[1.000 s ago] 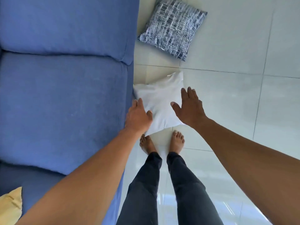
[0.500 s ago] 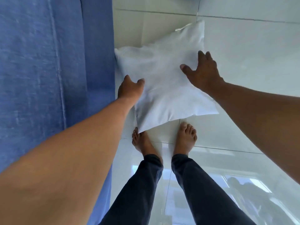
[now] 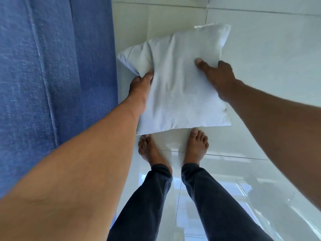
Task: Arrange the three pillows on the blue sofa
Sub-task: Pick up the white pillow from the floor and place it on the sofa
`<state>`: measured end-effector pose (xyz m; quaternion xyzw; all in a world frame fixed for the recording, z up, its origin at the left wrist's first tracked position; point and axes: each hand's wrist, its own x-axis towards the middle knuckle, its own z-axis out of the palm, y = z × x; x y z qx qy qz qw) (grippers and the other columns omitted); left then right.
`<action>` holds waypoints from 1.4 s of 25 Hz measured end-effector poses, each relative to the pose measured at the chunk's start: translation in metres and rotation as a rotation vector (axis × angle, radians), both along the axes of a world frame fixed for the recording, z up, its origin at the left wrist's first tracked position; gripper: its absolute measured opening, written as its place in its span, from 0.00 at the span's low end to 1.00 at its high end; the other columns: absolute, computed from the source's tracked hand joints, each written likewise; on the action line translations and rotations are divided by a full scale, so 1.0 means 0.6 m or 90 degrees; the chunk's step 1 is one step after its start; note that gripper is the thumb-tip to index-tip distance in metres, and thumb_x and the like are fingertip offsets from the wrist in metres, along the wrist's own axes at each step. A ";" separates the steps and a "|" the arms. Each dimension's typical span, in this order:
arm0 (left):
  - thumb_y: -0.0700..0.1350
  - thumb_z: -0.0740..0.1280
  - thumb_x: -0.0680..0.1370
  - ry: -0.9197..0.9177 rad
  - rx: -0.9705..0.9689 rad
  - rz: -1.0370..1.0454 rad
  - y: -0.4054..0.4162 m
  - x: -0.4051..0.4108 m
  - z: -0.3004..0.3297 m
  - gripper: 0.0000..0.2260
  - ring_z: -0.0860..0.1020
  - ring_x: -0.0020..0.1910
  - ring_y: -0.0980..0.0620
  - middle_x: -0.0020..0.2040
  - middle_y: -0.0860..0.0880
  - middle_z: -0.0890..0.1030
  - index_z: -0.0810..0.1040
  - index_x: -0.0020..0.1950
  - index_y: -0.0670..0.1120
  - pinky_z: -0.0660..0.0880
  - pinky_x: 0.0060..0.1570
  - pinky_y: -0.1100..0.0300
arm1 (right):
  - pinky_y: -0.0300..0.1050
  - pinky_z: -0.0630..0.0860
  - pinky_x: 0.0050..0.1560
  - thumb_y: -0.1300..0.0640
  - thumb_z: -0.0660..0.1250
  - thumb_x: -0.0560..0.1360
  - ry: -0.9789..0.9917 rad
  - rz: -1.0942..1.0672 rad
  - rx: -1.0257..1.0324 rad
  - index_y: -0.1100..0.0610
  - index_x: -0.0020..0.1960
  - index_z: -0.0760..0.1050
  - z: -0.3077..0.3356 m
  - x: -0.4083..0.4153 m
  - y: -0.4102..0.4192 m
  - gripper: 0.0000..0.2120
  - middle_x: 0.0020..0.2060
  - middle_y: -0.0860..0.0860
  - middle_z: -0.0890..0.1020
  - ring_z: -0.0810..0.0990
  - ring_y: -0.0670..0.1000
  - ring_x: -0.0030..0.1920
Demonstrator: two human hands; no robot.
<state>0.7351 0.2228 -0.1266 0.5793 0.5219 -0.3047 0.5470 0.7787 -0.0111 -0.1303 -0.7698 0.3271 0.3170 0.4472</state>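
A white pillow (image 3: 178,87) is just in front of my bare feet, beside the blue sofa (image 3: 52,66) that fills the left side of the view. My left hand (image 3: 140,87) pinches the pillow's left edge, which bunches under the fingers. My right hand (image 3: 215,75) grips its right edge with the thumb pressed on top. Whether the pillow still touches the floor I cannot tell. The patterned pillow and the yellow pillow are out of view.
Glossy pale floor tiles (image 3: 260,49) stretch to the right and ahead. My bare feet (image 3: 196,145) and dark trousers stand right below the pillow. The sofa's front edge (image 3: 112,66) runs close along the pillow's left side.
Both hands went from hovering open over the white pillow to closing on its left and right edges. The view dropped closer, so the patterned pillow left the frame.
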 end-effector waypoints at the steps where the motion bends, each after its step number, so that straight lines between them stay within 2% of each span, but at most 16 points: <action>1: 0.57 0.72 0.78 -0.010 0.002 0.003 -0.007 -0.002 0.017 0.23 0.84 0.61 0.44 0.62 0.47 0.86 0.81 0.68 0.45 0.78 0.68 0.46 | 0.51 0.80 0.68 0.33 0.77 0.69 -0.007 -0.008 -0.002 0.59 0.72 0.78 0.023 -0.004 -0.003 0.41 0.66 0.54 0.84 0.83 0.56 0.65; 5: 0.52 0.76 0.77 -0.027 -0.027 0.091 -0.029 -0.017 0.111 0.12 0.85 0.53 0.48 0.52 0.50 0.88 0.85 0.56 0.47 0.79 0.58 0.55 | 0.54 0.82 0.65 0.32 0.78 0.63 -0.031 -0.034 0.022 0.53 0.66 0.83 0.135 -0.018 -0.015 0.38 0.58 0.48 0.88 0.86 0.53 0.60; 7: 0.53 0.78 0.73 -0.032 -0.036 0.133 -0.038 -0.020 0.173 0.13 0.86 0.51 0.49 0.48 0.51 0.89 0.86 0.52 0.48 0.79 0.56 0.54 | 0.53 0.83 0.64 0.32 0.79 0.62 -0.051 -0.051 0.040 0.51 0.63 0.85 0.201 -0.016 -0.024 0.36 0.56 0.46 0.89 0.87 0.51 0.58; 10: 0.61 0.77 0.66 -0.051 -0.092 0.154 -0.042 -0.025 0.304 0.26 0.86 0.58 0.47 0.55 0.50 0.90 0.86 0.60 0.51 0.80 0.60 0.49 | 0.54 0.83 0.63 0.35 0.81 0.63 -0.078 -0.083 0.074 0.51 0.59 0.86 0.336 -0.009 -0.041 0.31 0.53 0.46 0.90 0.88 0.51 0.56; 12: 0.69 0.75 0.65 -0.052 -0.117 0.139 -0.043 -0.034 0.396 0.29 0.85 0.59 0.48 0.57 0.52 0.89 0.85 0.62 0.56 0.81 0.58 0.49 | 0.54 0.84 0.62 0.37 0.82 0.63 -0.096 -0.087 0.089 0.51 0.57 0.87 0.434 -0.008 -0.048 0.28 0.51 0.46 0.90 0.89 0.51 0.54; 14: 0.70 0.74 0.68 -0.069 -0.127 0.145 -0.048 -0.047 0.475 0.28 0.85 0.59 0.49 0.57 0.53 0.89 0.85 0.63 0.57 0.80 0.62 0.48 | 0.52 0.85 0.60 0.39 0.83 0.65 -0.117 -0.087 0.112 0.50 0.53 0.87 0.527 -0.009 -0.051 0.22 0.49 0.44 0.91 0.90 0.48 0.51; 16: 0.67 0.73 0.72 -0.096 -0.104 0.167 -0.051 -0.055 0.563 0.24 0.85 0.58 0.49 0.55 0.53 0.90 0.86 0.60 0.54 0.79 0.65 0.47 | 0.49 0.85 0.58 0.42 0.83 0.66 -0.136 -0.080 0.140 0.49 0.50 0.87 0.622 -0.008 -0.047 0.17 0.47 0.42 0.91 0.90 0.45 0.49; 19: 0.65 0.74 0.71 -0.122 -0.061 0.186 -0.047 -0.059 0.693 0.25 0.86 0.56 0.48 0.55 0.51 0.89 0.86 0.61 0.51 0.80 0.65 0.46 | 0.47 0.84 0.59 0.44 0.83 0.67 -0.167 -0.071 0.173 0.48 0.47 0.88 0.751 -0.002 -0.038 0.12 0.48 0.43 0.91 0.90 0.45 0.51; 22: 0.65 0.74 0.69 -0.158 -0.038 0.210 -0.030 -0.064 0.812 0.27 0.85 0.56 0.48 0.55 0.51 0.89 0.85 0.62 0.50 0.80 0.60 0.49 | 0.46 0.83 0.57 0.44 0.83 0.67 -0.191 -0.065 0.208 0.46 0.45 0.89 0.866 0.000 -0.026 0.10 0.48 0.43 0.91 0.90 0.45 0.50; 24: 0.65 0.74 0.69 -0.190 -0.019 0.226 -0.013 -0.065 0.873 0.25 0.86 0.52 0.53 0.51 0.55 0.90 0.86 0.59 0.51 0.79 0.49 0.55 | 0.46 0.83 0.56 0.45 0.83 0.68 -0.199 -0.057 0.231 0.46 0.45 0.90 0.923 0.004 -0.012 0.08 0.48 0.44 0.91 0.90 0.45 0.50; 26: 0.64 0.74 0.72 -0.245 0.003 0.237 0.010 -0.069 0.928 0.19 0.86 0.43 0.60 0.44 0.61 0.90 0.86 0.54 0.52 0.75 0.42 0.62 | 0.46 0.84 0.55 0.47 0.82 0.70 -0.197 -0.038 0.250 0.49 0.46 0.89 0.971 0.010 0.010 0.08 0.49 0.47 0.91 0.90 0.46 0.49; 28: 0.62 0.75 0.74 -0.307 0.028 0.260 0.041 -0.076 0.964 0.15 0.85 0.38 0.67 0.42 0.66 0.88 0.86 0.52 0.54 0.75 0.41 0.65 | 0.48 0.84 0.58 0.50 0.82 0.71 -0.203 -0.011 0.266 0.52 0.50 0.89 1.009 0.025 0.041 0.10 0.50 0.49 0.91 0.90 0.48 0.52; 30: 0.60 0.76 0.74 -0.348 0.036 0.298 0.083 -0.090 0.989 0.12 0.86 0.38 0.66 0.44 0.63 0.89 0.87 0.51 0.54 0.77 0.41 0.64 | 0.53 0.83 0.63 0.53 0.80 0.73 -0.212 0.025 0.289 0.55 0.57 0.88 1.037 0.040 0.084 0.14 0.53 0.50 0.91 0.89 0.52 0.57; 33: 0.56 0.78 0.74 -0.367 0.042 0.353 0.149 -0.113 1.013 0.09 0.82 0.27 0.61 0.33 0.60 0.86 0.86 0.39 0.52 0.75 0.29 0.69 | 0.56 0.81 0.67 0.55 0.79 0.75 -0.225 0.067 0.327 0.57 0.63 0.86 1.063 0.063 0.157 0.17 0.56 0.52 0.90 0.88 0.54 0.60; 35: 0.56 0.78 0.74 -0.370 0.054 0.389 0.199 -0.131 1.023 0.09 0.79 0.25 0.61 0.31 0.59 0.83 0.84 0.40 0.52 0.74 0.28 0.67 | 0.58 0.81 0.68 0.53 0.79 0.75 -0.216 0.104 0.339 0.57 0.63 0.85 1.074 0.079 0.219 0.18 0.57 0.52 0.90 0.87 0.55 0.60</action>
